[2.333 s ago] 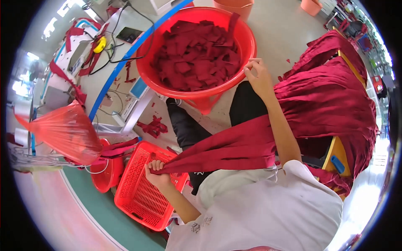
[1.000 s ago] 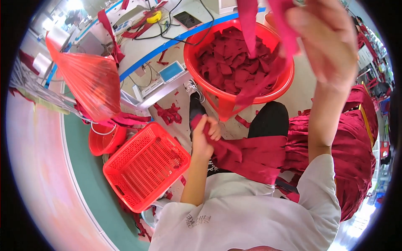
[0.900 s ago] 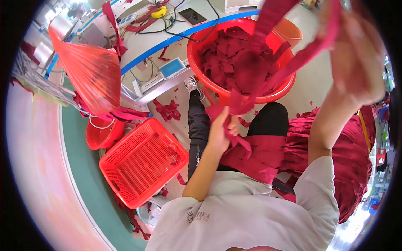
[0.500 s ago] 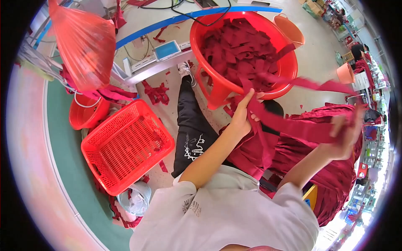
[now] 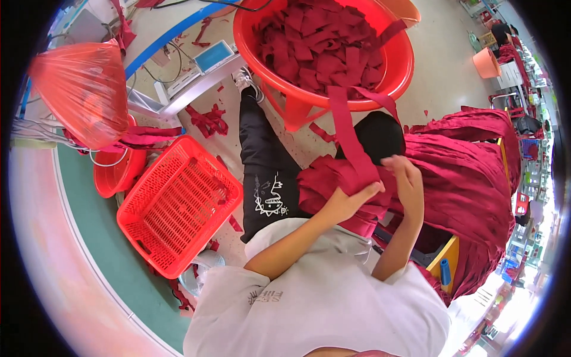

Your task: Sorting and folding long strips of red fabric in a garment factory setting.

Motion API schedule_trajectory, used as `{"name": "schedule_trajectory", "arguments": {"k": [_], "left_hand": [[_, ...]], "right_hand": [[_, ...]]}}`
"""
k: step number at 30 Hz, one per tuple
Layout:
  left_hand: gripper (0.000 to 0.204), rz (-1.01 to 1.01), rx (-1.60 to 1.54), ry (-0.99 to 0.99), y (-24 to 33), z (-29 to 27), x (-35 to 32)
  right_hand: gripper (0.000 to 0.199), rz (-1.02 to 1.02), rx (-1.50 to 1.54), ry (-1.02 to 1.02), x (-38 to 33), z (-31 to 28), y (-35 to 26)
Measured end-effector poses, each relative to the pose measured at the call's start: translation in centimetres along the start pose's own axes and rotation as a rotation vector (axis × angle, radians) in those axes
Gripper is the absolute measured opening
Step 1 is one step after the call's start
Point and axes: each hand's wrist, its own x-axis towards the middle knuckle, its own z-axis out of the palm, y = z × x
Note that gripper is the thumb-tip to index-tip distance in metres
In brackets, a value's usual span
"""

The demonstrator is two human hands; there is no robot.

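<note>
My left hand [image 5: 355, 201] is closed on a flat dark red fabric strip [image 5: 347, 134], in front of my lap. The strip runs up from my fingers and over the near rim of a big red tub [image 5: 403, 71]. Many short dark red fabric pieces [image 5: 321, 47] fill that tub. Close by on the right, my right hand [image 5: 408, 181] is raised, its fingers apart and bent a little, with nothing seen in it. More red fabric [image 5: 318, 184] lies gathered over my lap, partly behind my left hand.
A large heap of dark red strips [image 5: 458, 172] lies on my right, beside a yellow edge [image 5: 447, 259]. To my left stand a red plastic basket [image 5: 178, 205] and a red bucket [image 5: 119, 169]. A red plastic bag [image 5: 83, 89] hangs above. Scraps [image 5: 207, 121] lie on the floor.
My left hand has come down and nearer to my body with the strip. My right hand has moved left from the far right and no longer holds the stretched strip. The view has shifted.
</note>
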Motion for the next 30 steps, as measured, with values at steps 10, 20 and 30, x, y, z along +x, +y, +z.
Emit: {"name": "schedule_trajectory", "arguments": {"k": [10, 20, 30], "left_hand": [[0.019, -0.021, 0.155, 0.003, -2.1, 0.3, -3.2], [0.027, 0.158, 0.247, 0.255, -2.8, 0.4, -3.1], [0.029, 0.235, 0.171, 0.264, -1.9, 0.0, -3.0]], "right_hand": [[0.016, 0.087, 0.202, -0.577, 3.2, 5.4, -3.4], [0.015, 0.297, 0.357, -0.417, 1.2, 4.8, -1.9], [0.022, 0.079, 0.542, -0.18, 2.3, 5.9, -2.6]]}}
